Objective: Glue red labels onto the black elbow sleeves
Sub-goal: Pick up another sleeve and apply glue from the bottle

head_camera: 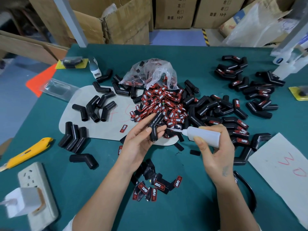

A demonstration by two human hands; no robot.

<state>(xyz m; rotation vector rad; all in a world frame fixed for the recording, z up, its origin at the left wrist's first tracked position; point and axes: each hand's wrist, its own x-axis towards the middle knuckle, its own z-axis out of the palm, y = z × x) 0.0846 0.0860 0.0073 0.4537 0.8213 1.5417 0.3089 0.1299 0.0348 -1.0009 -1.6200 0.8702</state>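
Note:
My left hand (141,140) grips a black elbow sleeve (155,126) at the table's middle, thumb on its bend. My right hand (215,147) holds a white glue bottle (202,135) on its side, and the thin nozzle tip touches the sleeve. A heap of red labels (160,104) spills from a clear plastic bag (150,72) just behind the hands. Bare black sleeves (93,107) lie to the left on a grey sheet (106,130). Sleeves with red labels on them (238,129) are piled to the right. A single label (123,128) lies on the sheet beside my left hand.
A yellow utility knife (28,153) and a power strip (36,194) with a white charger lie at the front left. Loose labels (155,187) sit between my forearms. A grey card with red writing (286,167) is at the right. Cardboard boxes (126,19) stand behind the green table (93,180).

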